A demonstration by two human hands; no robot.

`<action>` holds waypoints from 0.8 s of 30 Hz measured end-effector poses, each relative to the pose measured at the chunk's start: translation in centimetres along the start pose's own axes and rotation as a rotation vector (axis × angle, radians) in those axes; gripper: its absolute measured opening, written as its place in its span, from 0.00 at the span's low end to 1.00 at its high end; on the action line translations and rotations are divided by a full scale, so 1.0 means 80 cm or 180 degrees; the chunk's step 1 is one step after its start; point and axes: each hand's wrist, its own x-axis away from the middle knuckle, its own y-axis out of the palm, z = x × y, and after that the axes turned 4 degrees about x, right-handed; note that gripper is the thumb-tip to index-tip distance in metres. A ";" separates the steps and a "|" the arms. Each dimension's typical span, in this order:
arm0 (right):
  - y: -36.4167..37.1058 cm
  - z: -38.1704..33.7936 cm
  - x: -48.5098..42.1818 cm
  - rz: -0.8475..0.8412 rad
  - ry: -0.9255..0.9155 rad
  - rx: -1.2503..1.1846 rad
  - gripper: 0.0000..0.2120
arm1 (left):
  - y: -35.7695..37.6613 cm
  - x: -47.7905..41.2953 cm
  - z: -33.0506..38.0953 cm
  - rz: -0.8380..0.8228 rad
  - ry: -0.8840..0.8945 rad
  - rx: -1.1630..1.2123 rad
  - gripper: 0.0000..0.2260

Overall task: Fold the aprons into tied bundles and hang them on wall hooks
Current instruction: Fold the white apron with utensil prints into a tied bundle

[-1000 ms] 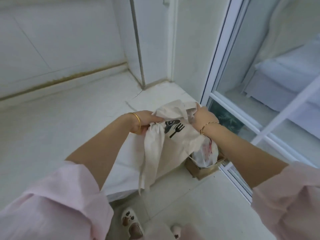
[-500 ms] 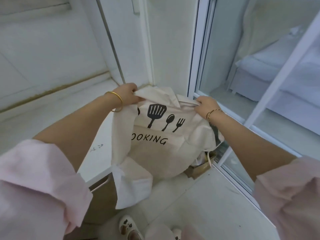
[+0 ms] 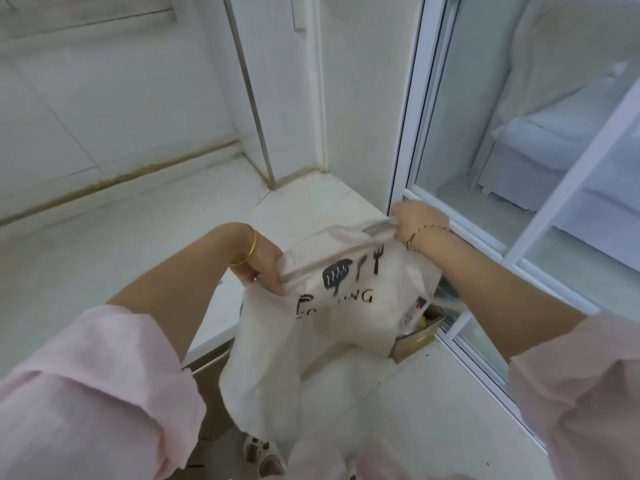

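A cream apron (image 3: 332,327) with black utensil prints and lettering hangs in front of me, its lower part drooping toward the floor. My left hand (image 3: 266,265) grips the apron's top edge on the left. My right hand (image 3: 415,223) pinches the top edge on the right, higher and close to the glass door frame. The top edge is folded over between the two hands, so the print is creased and partly hidden. No wall hooks are in view.
A white countertop (image 3: 138,244) runs to the left, against a white wall. A sliding glass door (image 3: 485,202) stands to the right. A small cardboard box (image 3: 419,337) with items sits on the floor by the door. My slipper (image 3: 259,455) shows at the bottom.
The spread apron has been brought lower and its top edge folded over. My right hand has moved toward the door frame, and the print is now crumpled.
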 end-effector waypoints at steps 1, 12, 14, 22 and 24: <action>0.012 -0.003 0.002 0.0771 0.0139 -0.0267 0.07 | 0.006 -0.014 -0.002 0.0680 0.0215 -0.0225 0.13; 0.096 0.001 0.050 -0.1315 -0.0103 0.0511 0.12 | 0.079 -0.116 -0.063 0.1581 0.0054 -0.1367 0.11; 0.088 -0.001 0.043 -0.0674 0.0127 0.0106 0.12 | 0.051 -0.110 -0.061 0.2465 0.0381 -0.1542 0.03; 0.084 -0.017 0.044 -0.1273 -0.0414 -0.0028 0.13 | 0.050 -0.084 -0.072 0.1757 0.0340 -0.1595 0.05; 0.101 -0.021 0.053 -0.2443 -0.0487 0.0910 0.15 | 0.065 -0.093 -0.088 0.0537 -0.0303 -0.2033 0.09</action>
